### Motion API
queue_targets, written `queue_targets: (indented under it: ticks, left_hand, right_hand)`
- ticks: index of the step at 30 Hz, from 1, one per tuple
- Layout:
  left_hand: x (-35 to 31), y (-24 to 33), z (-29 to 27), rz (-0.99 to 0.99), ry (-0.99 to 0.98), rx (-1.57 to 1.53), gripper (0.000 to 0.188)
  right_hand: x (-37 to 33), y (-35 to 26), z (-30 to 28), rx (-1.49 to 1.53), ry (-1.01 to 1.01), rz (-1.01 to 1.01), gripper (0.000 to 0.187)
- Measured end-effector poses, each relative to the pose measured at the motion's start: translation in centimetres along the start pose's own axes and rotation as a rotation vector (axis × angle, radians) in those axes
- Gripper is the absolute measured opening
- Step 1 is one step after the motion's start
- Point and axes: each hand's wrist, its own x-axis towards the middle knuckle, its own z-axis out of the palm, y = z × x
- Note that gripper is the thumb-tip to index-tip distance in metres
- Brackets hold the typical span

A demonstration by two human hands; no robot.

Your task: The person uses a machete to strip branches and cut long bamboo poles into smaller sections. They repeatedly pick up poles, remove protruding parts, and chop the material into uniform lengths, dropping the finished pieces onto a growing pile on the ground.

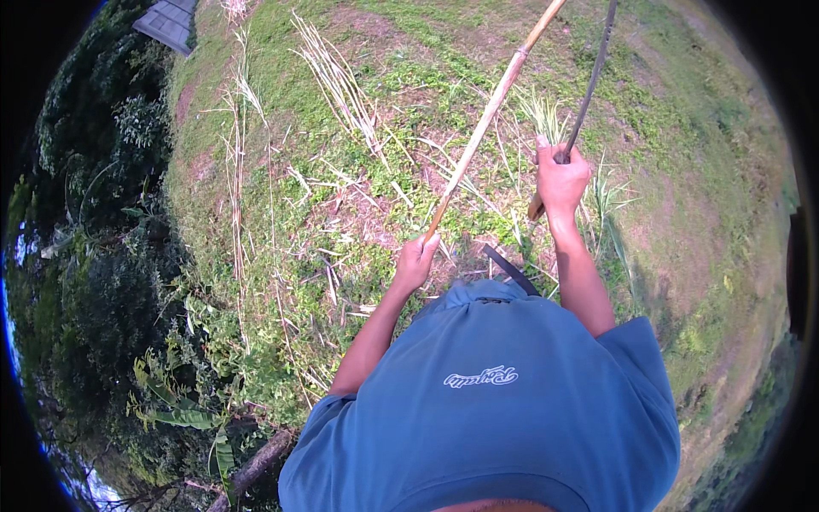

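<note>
My left hand (415, 263) is closed round the lower end of a long tan cane stalk (485, 124). The stalk slants up and away to the right and leaves the top of the view. Off to the right, my right hand (563, 181) grips the brown handle of a machete (593, 81). Its dark, slim blade points up and away, edge-on, and its tip is out of view. The blade stands to the right of the stalk, apart from it.
Cut stalks (341, 90) lie in a bundle ahead on the grass, with a line of long stalks (238, 205) farther left. Short cut pieces (341, 183) are scattered before me. Green leafy tops (542, 115) lie beyond my right hand. Dense bushes (102, 282) border the left side.
</note>
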Motion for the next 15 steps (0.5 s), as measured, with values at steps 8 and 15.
queue_targets:
  ticks: [8,15]
  left_hand:
    - [2.3,3.8,-0.7,-0.336,-0.465,-0.660,0.042]
    - [1.5,5.0,-1.1,-0.247,-0.295,-0.372,0.051]
  right_hand:
    - [-5.8,4.4,-1.6,-0.534,-0.181,-0.930,0.010]
    - [-0.7,3.7,-1.8,-0.748,-0.060,-0.825,0.013]
